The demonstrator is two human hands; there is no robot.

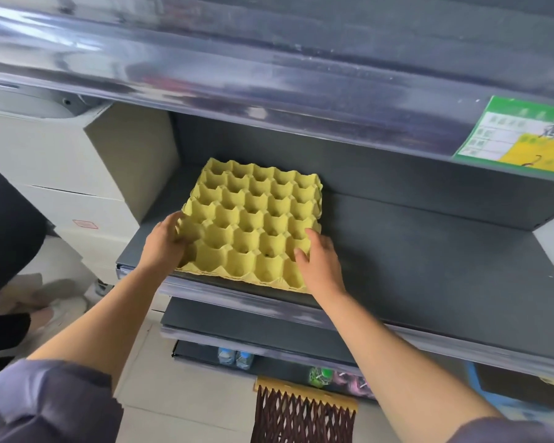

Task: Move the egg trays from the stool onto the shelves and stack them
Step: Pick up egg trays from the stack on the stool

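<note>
- The dark shelf point(429, 257) lies bare right of the yellow egg trays point(253, 219), open to reach.
- The upper shelf edge point(269, 78) overhangs, limiting headroom.
- Cardboard boxes point(77, 174) close off the left end.

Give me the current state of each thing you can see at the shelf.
Yellow egg tray: cups empty, flat on shelf, front edge overhanging.
Dark shelf: holds only the tray.
Left hand: gripping tray's left edge.
Right hand: open, flat on tray's front right corner.

both arms outstretched, left grip point(165, 239) curled, right grip point(317, 260) flat.
</note>
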